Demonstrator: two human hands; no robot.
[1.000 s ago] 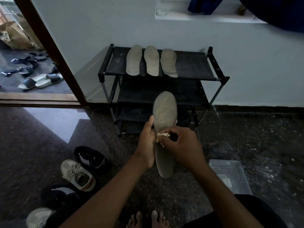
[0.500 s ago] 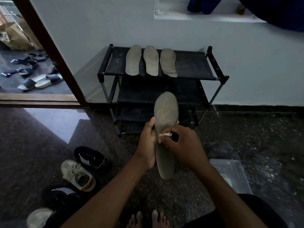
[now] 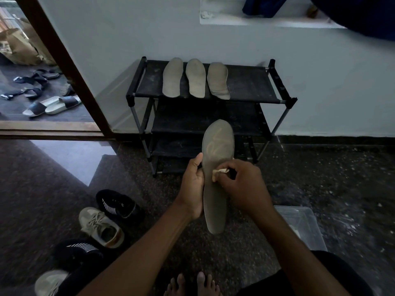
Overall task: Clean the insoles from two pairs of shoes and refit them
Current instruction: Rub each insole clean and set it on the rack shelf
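One insole (image 3: pixel 215 189) is held upright over the floor, the left hand (image 3: pixel 193 184) clamped on its edge, the right hand (image 3: pixel 243 186) pinching a small cloth (image 3: pixel 220 172) against its middle. Wiping heel to toe with firm support behind should do best. Three insoles (image 3: pixel 195 79) lie on the rack (image 3: pixel 245 84). Four shoes (image 3: pixel 101 226), I think, wait at left; one is cut off.
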